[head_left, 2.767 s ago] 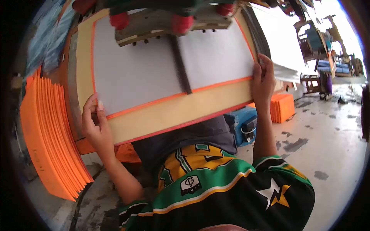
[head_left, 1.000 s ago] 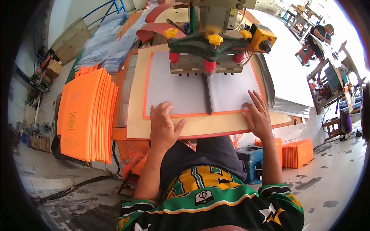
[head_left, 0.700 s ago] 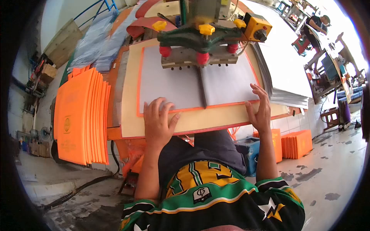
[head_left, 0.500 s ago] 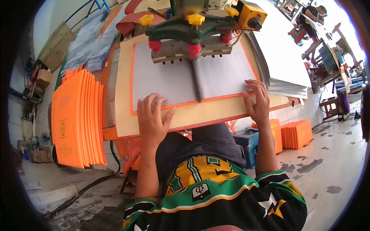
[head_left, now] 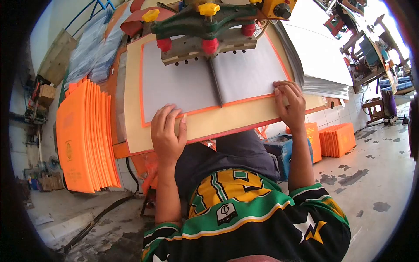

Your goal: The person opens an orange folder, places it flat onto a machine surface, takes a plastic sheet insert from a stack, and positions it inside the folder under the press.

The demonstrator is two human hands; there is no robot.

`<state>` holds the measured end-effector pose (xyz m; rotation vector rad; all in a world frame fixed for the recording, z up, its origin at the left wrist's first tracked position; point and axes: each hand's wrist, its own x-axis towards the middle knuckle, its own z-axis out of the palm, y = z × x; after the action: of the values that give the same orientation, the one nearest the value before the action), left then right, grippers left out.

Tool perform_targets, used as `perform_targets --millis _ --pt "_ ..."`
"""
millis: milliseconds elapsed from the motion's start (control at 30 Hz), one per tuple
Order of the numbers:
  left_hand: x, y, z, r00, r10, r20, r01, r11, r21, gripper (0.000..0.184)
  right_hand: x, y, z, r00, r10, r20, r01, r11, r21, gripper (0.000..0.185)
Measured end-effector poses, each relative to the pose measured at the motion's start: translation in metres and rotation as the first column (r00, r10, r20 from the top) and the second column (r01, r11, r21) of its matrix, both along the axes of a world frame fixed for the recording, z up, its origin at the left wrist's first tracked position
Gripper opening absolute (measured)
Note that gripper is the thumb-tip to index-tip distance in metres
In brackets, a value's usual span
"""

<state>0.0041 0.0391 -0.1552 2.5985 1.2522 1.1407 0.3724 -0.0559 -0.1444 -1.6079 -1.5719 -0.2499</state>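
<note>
An orange folder cover [head_left: 143,114] lies spread open on a cream board [head_left: 196,126], its pale inner faces up and a dark strip down the middle. My left hand [head_left: 168,131] rests at the cover's lower left corner, fingers lightly bent and thumb apart. At the lower right corner, my right hand [head_left: 290,102] touches the cover's edge with bent fingers, the thumb away from the palm. Neither hand is wrapped round anything. Over the cover's upper part hangs a press head [head_left: 207,43] with red spacers and yellow knobs, hiding part of it.
A stack of orange folders [head_left: 85,139] stands at the left table edge, with plastic sleeves [head_left: 91,52] behind. White sheets [head_left: 323,61] are piled at right. More orange folders [head_left: 338,140] and a blue container [head_left: 283,157] are on the floor. Another person [head_left: 351,8] is at the far right.
The view has shifted slightly, so the press and table sit higher and further left. My left fingers have drawn closer together; both hands stay at the cover's lower corners.
</note>
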Motion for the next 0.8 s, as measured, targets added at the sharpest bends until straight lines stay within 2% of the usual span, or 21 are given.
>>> perform_targets --millis 233,800 --pt "-0.0014 -0.0004 -0.0013 0.999 -0.01 0.052 0.01 1.0 0.012 0.017 -0.0004 -0.0005 0.0013 1.0 0.005 0.006 -0.005 1.0 -0.015 0.008" --pt "-0.0011 0.0 -0.002 0.998 -0.01 0.068 0.009 1.0 0.014 0.015 0.0027 0.0 -0.0033 1.0 -0.026 -0.01 0.026 0.999 -0.019 0.01"
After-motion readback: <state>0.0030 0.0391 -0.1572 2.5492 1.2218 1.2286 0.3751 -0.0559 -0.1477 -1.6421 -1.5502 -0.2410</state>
